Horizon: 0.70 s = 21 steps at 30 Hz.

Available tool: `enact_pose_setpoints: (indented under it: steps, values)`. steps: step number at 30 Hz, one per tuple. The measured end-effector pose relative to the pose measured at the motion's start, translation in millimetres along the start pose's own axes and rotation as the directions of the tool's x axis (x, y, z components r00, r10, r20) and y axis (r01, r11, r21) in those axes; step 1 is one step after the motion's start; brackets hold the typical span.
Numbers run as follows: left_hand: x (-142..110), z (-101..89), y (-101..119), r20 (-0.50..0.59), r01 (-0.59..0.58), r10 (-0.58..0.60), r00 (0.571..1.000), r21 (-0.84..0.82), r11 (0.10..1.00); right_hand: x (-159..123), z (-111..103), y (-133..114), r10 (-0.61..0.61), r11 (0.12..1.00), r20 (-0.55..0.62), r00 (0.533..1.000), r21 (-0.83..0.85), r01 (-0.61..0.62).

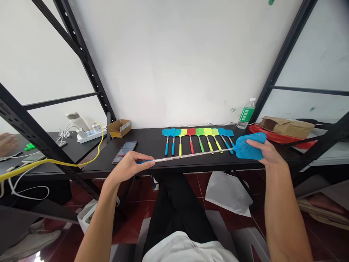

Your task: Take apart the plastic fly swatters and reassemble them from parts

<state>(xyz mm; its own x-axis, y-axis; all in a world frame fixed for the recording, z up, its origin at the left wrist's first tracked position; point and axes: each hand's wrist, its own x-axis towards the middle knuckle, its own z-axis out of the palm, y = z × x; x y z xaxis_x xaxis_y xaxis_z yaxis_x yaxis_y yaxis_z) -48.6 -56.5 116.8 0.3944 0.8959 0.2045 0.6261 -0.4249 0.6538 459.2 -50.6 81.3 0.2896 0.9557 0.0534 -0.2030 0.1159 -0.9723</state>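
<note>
I hold a blue fly swatter (pixel 247 146) stretched out in front of me, its thin metal rod (pixel 191 155) fully extended. My left hand (pixel 131 164) is closed round the blue handle end. My right hand (pixel 265 153) grips the blue mesh head from the right side. Behind the rod, a row of several short fly swatters (pixel 199 136) in blue, yellow, red and green lies on the black table (pixel 152 145), heads toward the wall.
A phone (pixel 124 151) lies near my left hand, a small cardboard box (pixel 118 127) behind it. A green-labelled water bottle (pixel 246 113) stands at the back right, beside a brown paper bag (pixel 287 126). Black shelf struts flank the table. Another person's hand (pixel 7 143) shows at far left.
</note>
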Motion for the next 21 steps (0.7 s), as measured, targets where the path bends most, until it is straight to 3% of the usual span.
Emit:
enact_pose_setpoints:
  steps: [5, 21]
  values:
    - [-1.7, -2.1, 0.7, -0.016, 0.011, -0.011, 1.000, -0.002, 1.000, 1.2, 3.5, 1.2, 0.003, 1.000, -0.003, 1.000, 0.001, -0.003]
    - [0.5, 4.2, 8.0, -0.025, -0.019, 0.019, 0.999, 0.005, 1.000, -3.3, 41.6, 3.7, -0.031, 0.996, 0.206, 0.978, -0.072, 0.046]
